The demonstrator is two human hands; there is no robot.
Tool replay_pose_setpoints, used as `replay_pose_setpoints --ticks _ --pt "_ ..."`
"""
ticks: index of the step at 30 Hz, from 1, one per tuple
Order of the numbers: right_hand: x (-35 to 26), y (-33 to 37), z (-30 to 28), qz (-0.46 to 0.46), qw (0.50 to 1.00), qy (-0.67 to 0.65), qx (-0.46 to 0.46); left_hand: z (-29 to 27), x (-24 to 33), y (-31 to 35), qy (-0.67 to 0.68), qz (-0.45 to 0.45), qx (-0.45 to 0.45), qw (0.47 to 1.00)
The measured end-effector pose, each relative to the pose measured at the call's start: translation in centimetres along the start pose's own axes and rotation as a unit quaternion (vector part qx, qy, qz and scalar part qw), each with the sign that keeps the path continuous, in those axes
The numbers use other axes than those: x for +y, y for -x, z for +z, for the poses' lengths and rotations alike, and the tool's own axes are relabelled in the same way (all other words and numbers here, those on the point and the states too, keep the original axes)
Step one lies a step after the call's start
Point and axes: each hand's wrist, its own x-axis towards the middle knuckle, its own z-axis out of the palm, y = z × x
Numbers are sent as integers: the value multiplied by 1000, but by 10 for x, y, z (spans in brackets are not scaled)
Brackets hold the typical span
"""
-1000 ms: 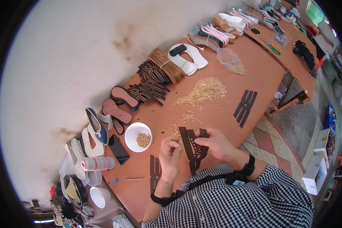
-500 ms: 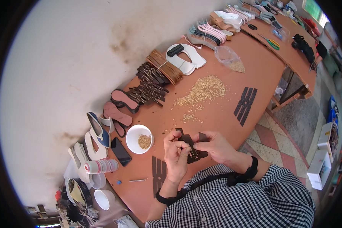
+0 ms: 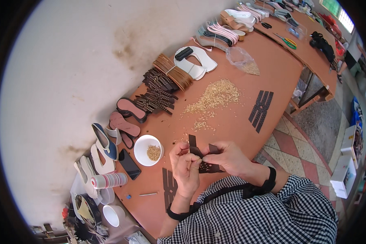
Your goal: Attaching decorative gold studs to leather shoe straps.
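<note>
Right hand [image 3: 230,157]: thumb clamped over fingers on dark-brown strap piece [image 3: 210,168], held up at table's [image 3: 270,69] near edge. Left hand [image 3: 185,166]: thumb and forefinger nearly together at same piece; cannot tell whether closed on it or on something small. Beyond: gold-coloured studs [image 3: 220,96] heaped mid-table. Toward wall-side edge, left: white bowl [image 3: 139,156] part-filled with studs, smartphone [image 3: 129,165] beside. Near right-hand stretch of near edge: flat strap piece [image 3: 261,111].
</note>
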Motion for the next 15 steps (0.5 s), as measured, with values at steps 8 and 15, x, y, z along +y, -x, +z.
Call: replay_pose_setpoints --ticks 8,15 --pt "-3 0 -3 11 1000 21 -16 -2 -7 3 -82 52 -15 995" --pt "2 -6 -14 54 996 -33 -67 3 -8 3 -18 25 18 999"
